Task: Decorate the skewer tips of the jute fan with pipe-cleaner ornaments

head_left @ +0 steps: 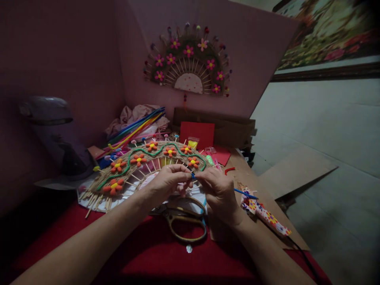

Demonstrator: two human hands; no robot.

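Observation:
My left hand (170, 180) and my right hand (219, 194) meet fingertip to fingertip, both pinching a small blue fuzzy piece that looks like a pipe cleaner (192, 175). A straight blue stem (246, 193) sticks out past my right hand; whether it is the same piece, I cannot tell. Behind and below my hands lies a half-round fan (160, 150) of twine and sticks, with orange flowers and a wavy green line. A pair of scissors (187, 240) with bronze-coloured handles rests just under my hands, its blades partly hidden by my left hand.
A finished-looking fan (188, 51) with pink flowers hangs on the pink backboard. Colourful pipe cleaners (136, 128) lie back left, near a dark cylinder (56, 138). Red paper (197, 132) stands behind. A flower-patterned glue gun (267, 215) with a cord lies on cardboard at right.

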